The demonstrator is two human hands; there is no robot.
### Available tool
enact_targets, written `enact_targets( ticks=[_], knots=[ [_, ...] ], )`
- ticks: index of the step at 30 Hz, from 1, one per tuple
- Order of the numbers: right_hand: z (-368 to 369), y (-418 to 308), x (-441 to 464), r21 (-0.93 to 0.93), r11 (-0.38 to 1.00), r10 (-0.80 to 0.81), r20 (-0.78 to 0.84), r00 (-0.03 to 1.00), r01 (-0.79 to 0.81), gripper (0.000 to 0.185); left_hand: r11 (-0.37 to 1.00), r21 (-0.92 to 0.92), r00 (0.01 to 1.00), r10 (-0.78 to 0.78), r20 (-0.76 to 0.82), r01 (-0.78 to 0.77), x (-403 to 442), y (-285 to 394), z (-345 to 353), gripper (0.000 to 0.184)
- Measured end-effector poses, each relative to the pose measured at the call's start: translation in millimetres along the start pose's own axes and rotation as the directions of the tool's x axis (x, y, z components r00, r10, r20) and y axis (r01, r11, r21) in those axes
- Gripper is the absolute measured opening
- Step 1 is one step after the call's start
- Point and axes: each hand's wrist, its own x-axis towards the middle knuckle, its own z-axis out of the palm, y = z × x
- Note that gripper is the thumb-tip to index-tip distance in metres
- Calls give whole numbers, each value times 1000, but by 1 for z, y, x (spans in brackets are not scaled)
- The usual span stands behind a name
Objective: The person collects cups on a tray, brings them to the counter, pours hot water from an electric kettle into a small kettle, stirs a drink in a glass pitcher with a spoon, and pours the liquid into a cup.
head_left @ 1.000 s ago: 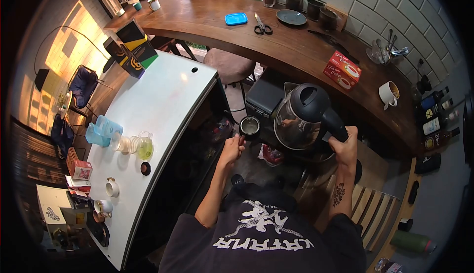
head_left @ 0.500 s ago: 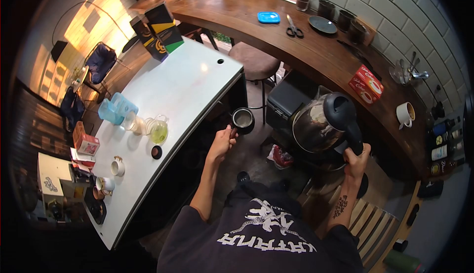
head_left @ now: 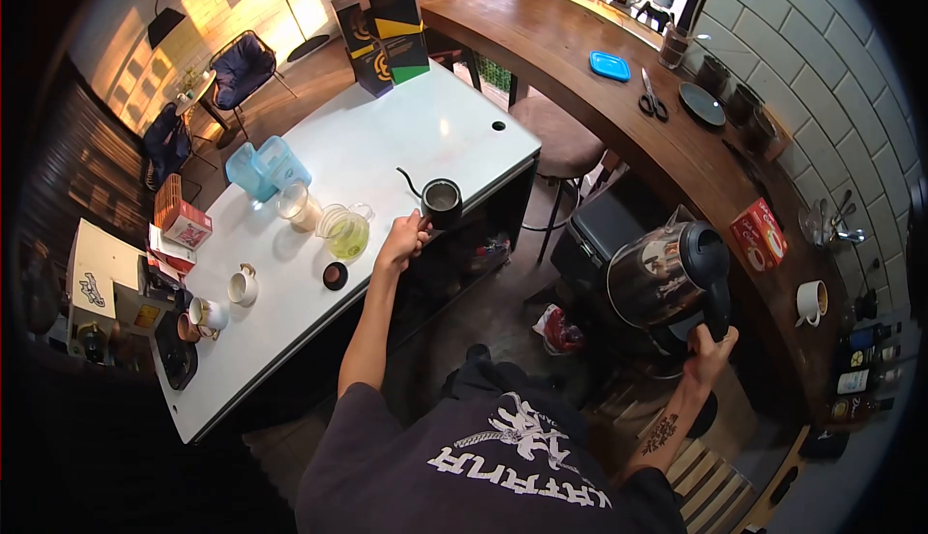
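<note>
Since the earlier picture, the small black pot has gone from the dark gap to the edge of the white table, near the middle of the frame. The left hand has its fingers curled tight around the pot's handle. The pot's round body is just past those fingers, up and to the right, with its thin spout pointing to the upper left. The right hand, at the lower right, squeezes the handle of the big kettle. The kettle's body is up and left of that hand; I can't tell if it rests on anything.

The step now looks like carrying the small pot over the table. I think the next move calls for keeping it flat and away from the glass jug on its left.

Farther out, a red box and scissors lie on the brown counter, upper right.
</note>
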Motion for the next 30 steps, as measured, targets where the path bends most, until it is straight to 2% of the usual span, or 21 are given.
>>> enact_targets(
  ticks=[2, 4, 6, 8, 18, 20, 21, 23, 24, 26, 28, 30],
  knots=[
    [6, 2, -2, -7, 1000, 15, -7, 1000, -15, 17, 1000, -20, 1000, -2, -31, 2, 10, 0, -12, 43],
    [15, 3, -6, 7, 1000, 25, -148, 989, -25, 22, 999, -43, 1000, -3, -17, 3, 19, 0, -22, 43],
    [14, 8, -6, -7, 999, 38, -106, 994, -39, 27, 999, -48, 999, -10, -42, 8, 28, 2, -27, 43],
    [19, 9, -7, 7, 999, 38, -185, 982, -37, 27, 999, -50, 999, -13, -48, 10, 37, 3, -33, 43],
    [27, 11, -10, 14, 999, 41, -226, 973, -39, 30, 995, -94, 998, -39, -43, 35, 69, -2, -48, 43],
    [24, 8, -9, 0, 998, 59, -125, 990, -59, 27, 994, -107, 999, -38, -37, 34, 69, -1, -50, 42],
    [28, 6, -10, -2, 998, 58, -126, 990, -59, 27, 992, -119, 999, -37, -34, 32, 69, 0, -49, 42],
    [37, 4, -11, 18, 1000, 26, -239, 971, -23, 26, 990, -131, 998, -53, -26, 49, 74, -2, -53, 41],
    [35, 3, -10, 14, 1000, 27, -245, 969, -24, 26, 988, -139, 997, -70, -18, 67, 73, 0, -54, 40],
    [25, 5, -8, -17, 999, 33, -133, 991, -36, 26, 986, -144, 996, -84, -13, 81, 72, 3, -54, 39],
    [22, 6, -9, -26, 999, 23, -163, 986, -27, 26, 985, -140, 995, -100, 0, 99, 74, 3, -52, 38],
    [22, 5, -12, -30, 999, 19, -198, 980, -25, 26, 964, -232, 991, -121, 56, 131, 78, 0, -57, 36]
  ],
)
